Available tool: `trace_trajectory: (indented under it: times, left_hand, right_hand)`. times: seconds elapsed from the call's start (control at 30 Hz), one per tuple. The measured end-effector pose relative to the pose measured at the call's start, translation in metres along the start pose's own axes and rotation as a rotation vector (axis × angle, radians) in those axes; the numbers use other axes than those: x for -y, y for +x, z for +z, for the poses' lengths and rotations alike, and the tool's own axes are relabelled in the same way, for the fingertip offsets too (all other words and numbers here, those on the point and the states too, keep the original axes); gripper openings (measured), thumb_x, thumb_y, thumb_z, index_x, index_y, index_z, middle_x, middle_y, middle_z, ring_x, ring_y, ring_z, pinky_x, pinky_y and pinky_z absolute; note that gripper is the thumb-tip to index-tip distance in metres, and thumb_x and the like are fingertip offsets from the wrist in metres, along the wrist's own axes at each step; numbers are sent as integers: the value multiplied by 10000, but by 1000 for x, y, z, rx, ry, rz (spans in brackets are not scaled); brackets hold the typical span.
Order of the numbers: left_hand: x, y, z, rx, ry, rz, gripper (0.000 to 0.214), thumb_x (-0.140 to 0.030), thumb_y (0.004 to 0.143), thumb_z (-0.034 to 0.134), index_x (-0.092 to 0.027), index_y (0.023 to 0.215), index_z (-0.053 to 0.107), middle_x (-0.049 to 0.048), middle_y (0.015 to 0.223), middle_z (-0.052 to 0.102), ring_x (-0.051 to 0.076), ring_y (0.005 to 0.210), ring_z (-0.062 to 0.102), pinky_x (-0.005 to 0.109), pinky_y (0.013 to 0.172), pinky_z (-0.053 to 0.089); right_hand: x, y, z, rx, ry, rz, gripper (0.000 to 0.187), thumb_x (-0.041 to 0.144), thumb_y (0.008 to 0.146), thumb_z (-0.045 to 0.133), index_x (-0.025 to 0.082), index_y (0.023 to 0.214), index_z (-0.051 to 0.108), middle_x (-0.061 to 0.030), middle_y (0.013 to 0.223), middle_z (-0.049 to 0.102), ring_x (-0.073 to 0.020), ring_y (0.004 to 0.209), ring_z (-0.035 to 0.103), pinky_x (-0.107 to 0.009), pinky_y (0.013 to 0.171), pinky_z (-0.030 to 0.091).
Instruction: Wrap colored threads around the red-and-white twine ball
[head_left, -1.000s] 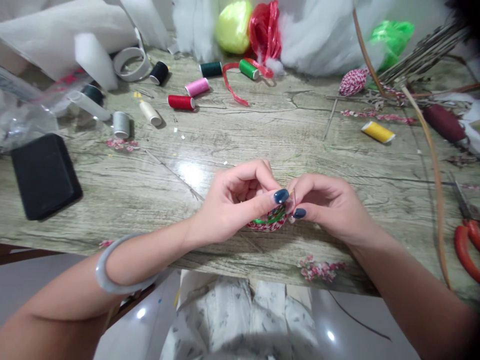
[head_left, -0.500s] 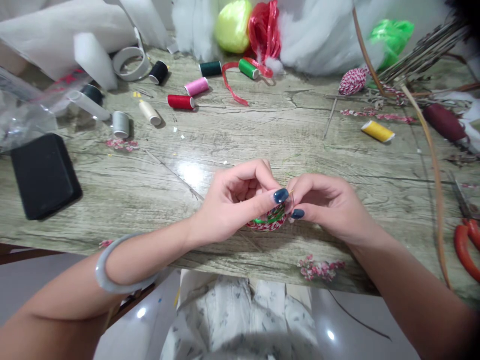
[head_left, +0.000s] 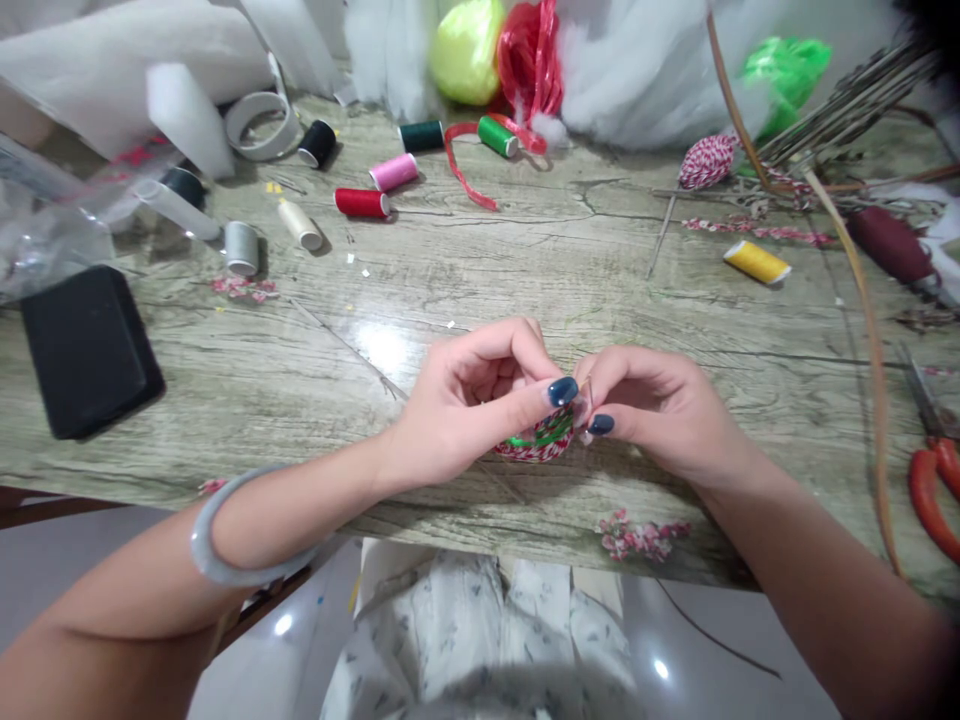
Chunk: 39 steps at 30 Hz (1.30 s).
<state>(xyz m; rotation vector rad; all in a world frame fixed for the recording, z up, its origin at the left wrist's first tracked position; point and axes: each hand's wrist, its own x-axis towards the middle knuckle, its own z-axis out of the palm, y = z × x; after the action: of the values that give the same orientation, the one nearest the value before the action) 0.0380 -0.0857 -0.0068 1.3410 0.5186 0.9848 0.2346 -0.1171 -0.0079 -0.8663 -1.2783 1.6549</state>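
My left hand (head_left: 465,410) and my right hand (head_left: 660,410) meet over the near middle of the wooden table (head_left: 525,270). Both are curled, fingertips pinched together around a small bundle wound in red-and-white twine with a green strand (head_left: 541,440). The bundle shows only below my thumbs; the rest is hidden by my fingers. A grey bangle (head_left: 225,545) sits on my left forearm.
Thread spools lie across the far table: red (head_left: 362,203), pink (head_left: 394,172), green (head_left: 497,137), yellow (head_left: 756,263), among several others. A black box (head_left: 90,350) is at the left, red-handled pliers (head_left: 934,485) at the right edge, a red-white twine ball (head_left: 706,163) and long thin sticks at the back right.
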Motion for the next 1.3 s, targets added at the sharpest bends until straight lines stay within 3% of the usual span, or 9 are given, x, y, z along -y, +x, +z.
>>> trace_trajectory:
  times: [1.3]
  left_hand:
    - [-3, -3, 2, 3, 4, -45, 231, -327, 833, 732, -175, 729, 592, -24, 631, 523, 68, 520, 476, 203, 468, 413]
  right_hand:
    - [-2, 0, -3, 39, -10, -48, 40, 187, 823, 743, 222, 818, 724, 10, 716, 678, -108, 688, 635, -246, 683, 534]
